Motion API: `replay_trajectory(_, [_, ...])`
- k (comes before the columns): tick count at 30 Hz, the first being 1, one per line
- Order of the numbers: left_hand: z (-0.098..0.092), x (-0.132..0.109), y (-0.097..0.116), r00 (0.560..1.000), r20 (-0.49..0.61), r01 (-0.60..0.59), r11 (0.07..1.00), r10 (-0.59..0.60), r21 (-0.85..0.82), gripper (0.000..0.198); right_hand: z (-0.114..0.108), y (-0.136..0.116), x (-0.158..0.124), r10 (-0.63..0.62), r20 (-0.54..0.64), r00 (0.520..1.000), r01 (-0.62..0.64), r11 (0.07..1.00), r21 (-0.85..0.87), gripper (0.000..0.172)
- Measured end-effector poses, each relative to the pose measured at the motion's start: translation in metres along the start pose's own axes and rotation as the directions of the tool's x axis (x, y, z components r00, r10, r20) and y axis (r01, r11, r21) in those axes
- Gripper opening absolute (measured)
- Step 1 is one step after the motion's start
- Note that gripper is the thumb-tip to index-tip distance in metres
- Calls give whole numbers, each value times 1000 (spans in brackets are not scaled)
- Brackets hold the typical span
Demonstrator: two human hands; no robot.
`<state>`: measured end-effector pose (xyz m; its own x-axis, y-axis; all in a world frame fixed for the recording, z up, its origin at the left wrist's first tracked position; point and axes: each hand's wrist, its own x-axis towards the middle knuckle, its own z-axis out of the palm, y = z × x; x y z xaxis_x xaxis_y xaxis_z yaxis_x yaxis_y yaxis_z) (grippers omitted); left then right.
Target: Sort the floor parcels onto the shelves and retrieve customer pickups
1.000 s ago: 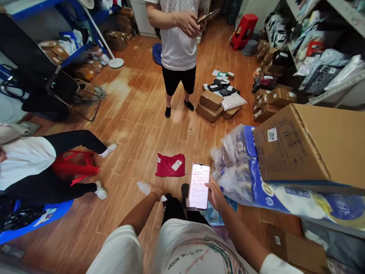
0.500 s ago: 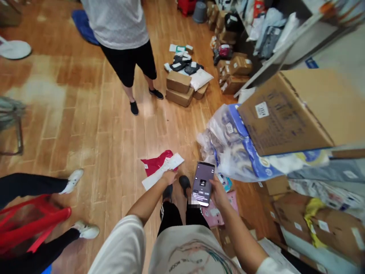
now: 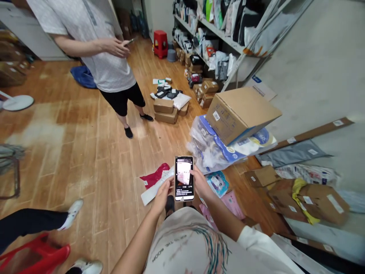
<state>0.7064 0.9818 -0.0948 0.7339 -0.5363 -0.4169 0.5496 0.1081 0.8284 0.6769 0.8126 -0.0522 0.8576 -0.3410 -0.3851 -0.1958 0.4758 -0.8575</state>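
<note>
My right hand [image 3: 201, 182] is closed around a phone [image 3: 184, 179], its thumb by the edge of the lit screen, which shows a pinkish-white picture. Close to the phone's left edge, my left hand [image 3: 163, 194] is closed on a long flat white packet [image 3: 154, 191] and a red plastic mailer bag [image 3: 156, 176]. The bag pokes out behind the white packet, with a small white label on its corner. My left fingers partly hide the packet's near side.
A large cardboard box [image 3: 228, 118] sits on plastic-wrapped packs [image 3: 213, 146] at right. Pink parcels [image 3: 232, 203] and cartons [image 3: 310, 199] lie along the wall. Another person [image 3: 97, 61] stands ahead beside stacked boxes [image 3: 165, 116]. A red stool [image 3: 37, 255] and someone's legs are at lower left.
The view has tilted up. The phone has come left, in front of me, and its screen has changed from dark to a bright picture. My left hand is now beside the phone.
</note>
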Motion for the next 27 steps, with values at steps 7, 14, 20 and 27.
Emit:
replay_trajectory(7, [35,-12,58,984,-41,-176,982,174,-73,46,6,-25,-32,-66,77,995,65,998,8,25])
replay_trajectory(14, [54,-30,76,970,-113,-228,968,216,-106,36,10,-29,-53,-105,133,985,105,994,6,22])
replay_trajectory(20, [58,-43,81,967,-143,-219,975,210,-50,40,12,-32,-67,-135,148,980,138,990,-8,22])
replay_trajectory(27, [57,-44,82,953,-164,-249,967,254,48,38,14,-34,-73,-141,143,980,145,989,-12,22])
